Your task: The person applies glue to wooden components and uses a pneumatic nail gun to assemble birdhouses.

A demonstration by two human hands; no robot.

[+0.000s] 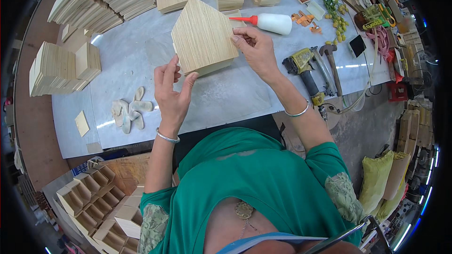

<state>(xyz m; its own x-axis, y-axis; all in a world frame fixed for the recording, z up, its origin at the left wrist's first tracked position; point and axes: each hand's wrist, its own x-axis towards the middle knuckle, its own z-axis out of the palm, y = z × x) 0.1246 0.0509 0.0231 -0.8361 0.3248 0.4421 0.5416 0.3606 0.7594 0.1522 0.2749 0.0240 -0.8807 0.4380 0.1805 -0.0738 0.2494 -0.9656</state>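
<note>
A pale house-shaped wooden panel (201,33), its peak pointing away from me, is between my hands over the table. Beneath its lower edge shows a strip of another pale piece (217,67), mostly hidden. My left hand (172,84) has its fingertips on the panel's lower left edge and its thumb at the bottom corner. With thumb and forefinger pinched, my right hand (255,51) grips the panel's right edge. Just beyond the right hand lies a white squeeze bottle (275,23) with a red nozzle.
Stacks of wooden panels (101,0) line the far and left sides. White gloves (132,110) lie at left. A yellow nail gun (303,68), a hammer (332,68), a phone (357,45) and yellow fruit (340,26) occupy the right. Small wooden boxes (94,193) stand low at left.
</note>
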